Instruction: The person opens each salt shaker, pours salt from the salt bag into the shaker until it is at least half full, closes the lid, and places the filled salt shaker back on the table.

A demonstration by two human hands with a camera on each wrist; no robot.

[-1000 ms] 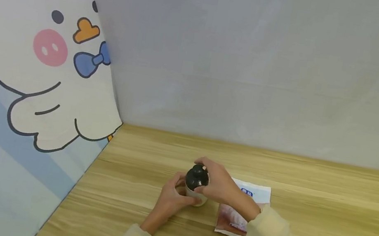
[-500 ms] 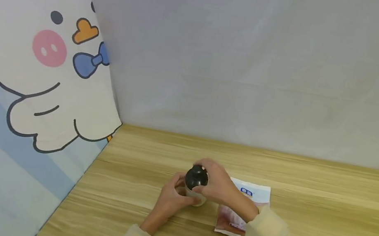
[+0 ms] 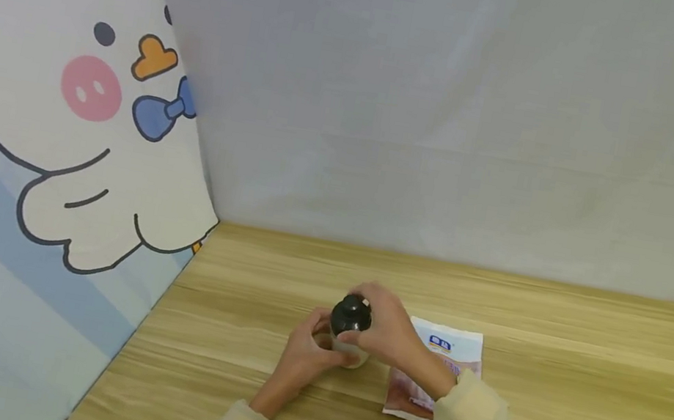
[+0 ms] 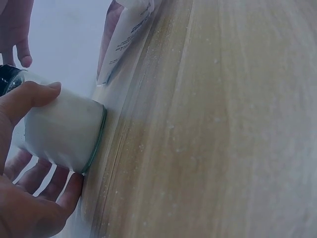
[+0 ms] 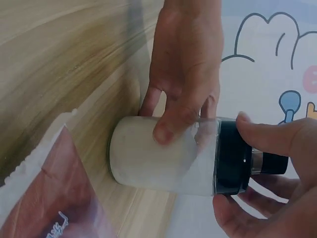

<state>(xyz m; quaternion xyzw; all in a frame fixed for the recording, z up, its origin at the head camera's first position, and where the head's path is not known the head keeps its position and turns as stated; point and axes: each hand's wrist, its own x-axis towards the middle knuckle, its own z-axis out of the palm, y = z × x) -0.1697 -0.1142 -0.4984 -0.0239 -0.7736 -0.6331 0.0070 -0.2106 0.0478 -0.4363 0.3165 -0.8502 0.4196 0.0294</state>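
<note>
A clear glass jar (image 5: 143, 153) of white powdery or grainy contents stands upright on the wooden table. Its black lid (image 5: 232, 158) has a narrower black top with a silvery band below it. My left hand (image 3: 302, 356) holds the jar's body, thumb on the near side and fingers around the other side. From above and to the right, my right hand (image 3: 390, 330) grips the lid between thumb and fingers. The lid sits on the jar's mouth. Beneath my right forearm lies a pink and white plastic bag (image 3: 451, 344), partly hidden by that arm.
The wood-grain table (image 3: 584, 370) extends to both sides of the hands. Behind it hangs a plain grey cloth (image 3: 458, 126). A sheet with a cartoon duck (image 3: 126, 190) borders the table on the left.
My right hand has shifted very slightly while gripping the lid. The left hand, jar and bag stay in place.
</note>
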